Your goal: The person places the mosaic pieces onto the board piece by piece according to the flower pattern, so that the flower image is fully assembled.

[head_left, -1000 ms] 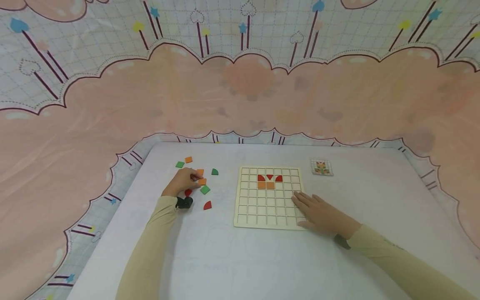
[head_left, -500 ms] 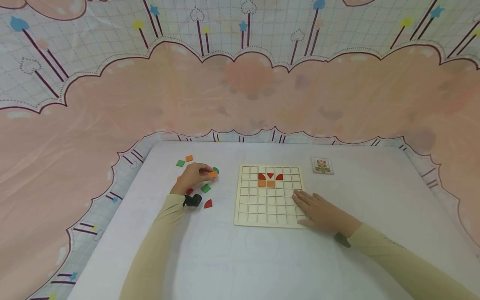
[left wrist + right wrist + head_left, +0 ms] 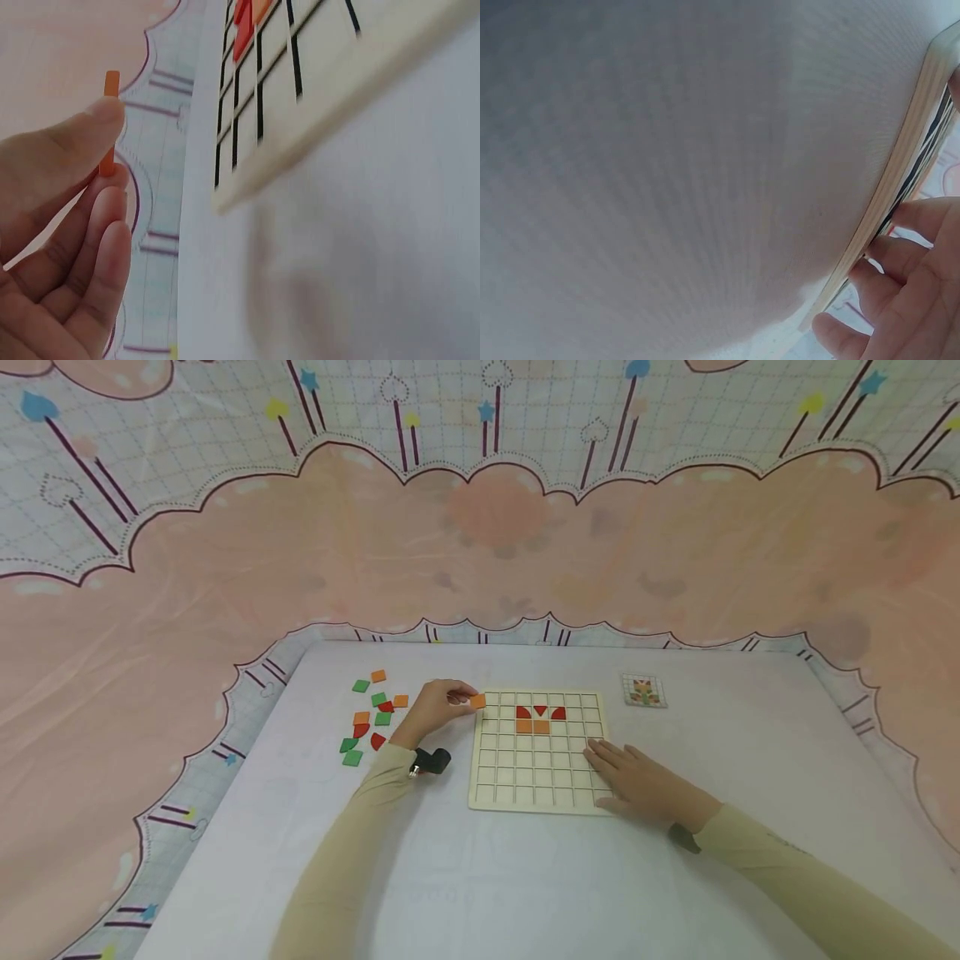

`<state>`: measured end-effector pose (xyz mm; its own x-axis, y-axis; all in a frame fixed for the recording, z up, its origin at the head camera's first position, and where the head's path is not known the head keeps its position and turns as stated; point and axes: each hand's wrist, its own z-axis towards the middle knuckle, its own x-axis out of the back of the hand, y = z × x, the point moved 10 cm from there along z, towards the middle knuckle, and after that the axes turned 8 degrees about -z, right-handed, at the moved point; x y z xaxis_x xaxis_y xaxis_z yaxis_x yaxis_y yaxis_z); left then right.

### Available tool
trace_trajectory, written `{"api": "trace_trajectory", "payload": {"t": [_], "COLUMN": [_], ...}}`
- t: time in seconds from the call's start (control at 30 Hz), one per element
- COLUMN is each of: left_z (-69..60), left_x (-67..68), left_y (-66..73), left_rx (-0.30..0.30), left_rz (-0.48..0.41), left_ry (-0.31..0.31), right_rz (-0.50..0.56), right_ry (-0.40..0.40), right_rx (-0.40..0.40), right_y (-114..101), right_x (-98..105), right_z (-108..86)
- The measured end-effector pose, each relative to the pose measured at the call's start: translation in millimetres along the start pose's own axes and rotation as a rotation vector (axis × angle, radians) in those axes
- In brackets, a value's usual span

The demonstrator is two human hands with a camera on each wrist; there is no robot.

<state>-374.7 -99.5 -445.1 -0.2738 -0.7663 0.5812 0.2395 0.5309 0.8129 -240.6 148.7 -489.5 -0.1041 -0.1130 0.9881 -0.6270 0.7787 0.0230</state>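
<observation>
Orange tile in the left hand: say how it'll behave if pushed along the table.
The orange tile is probably stiff, its edge looking straight in the left wrist view. It looks thin, so it's likely light. Its flat, square shape suggests sliding rather than rolling.

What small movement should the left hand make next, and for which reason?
Probably the left hand should carry its pinched orange tile rightward over the board, to the bare cell below the rightmost red piece. A tile there would extend the row of two orange squares, and the right hand rests on the board's right edge.
</observation>
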Motion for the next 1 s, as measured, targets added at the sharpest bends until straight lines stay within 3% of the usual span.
{"api": "trace_trajectory", "payload": {"t": [0.17,0.4,0.63,1.0], "left_z": [7.2,13.9,19.4,24.9], "left_x": [-22.3,-55.8,-82.7,-110.7], "left_y": [14.8,28.2,45.0,58.6], "left_rx": [-0.042,-0.015,-0.051,-0.046], "left_rz": [-0.030,-0.035,-0.015,0.038], "left_ry": [0.000,-0.057,-0.107,-0.148], "right_rz": [0.001,-0.004,-0.026,-0.048], "right_ry": [0.005,0.006,0.005,0.028], "right_rx": [0.011,0.015,0.013,0.030], "right_y": [-0.9,-1.0,0.1,-1.4], "right_x": [1.3,0.2,-1.0,0.5], "right_z": [0.2,0.5,0.4,0.7]}}
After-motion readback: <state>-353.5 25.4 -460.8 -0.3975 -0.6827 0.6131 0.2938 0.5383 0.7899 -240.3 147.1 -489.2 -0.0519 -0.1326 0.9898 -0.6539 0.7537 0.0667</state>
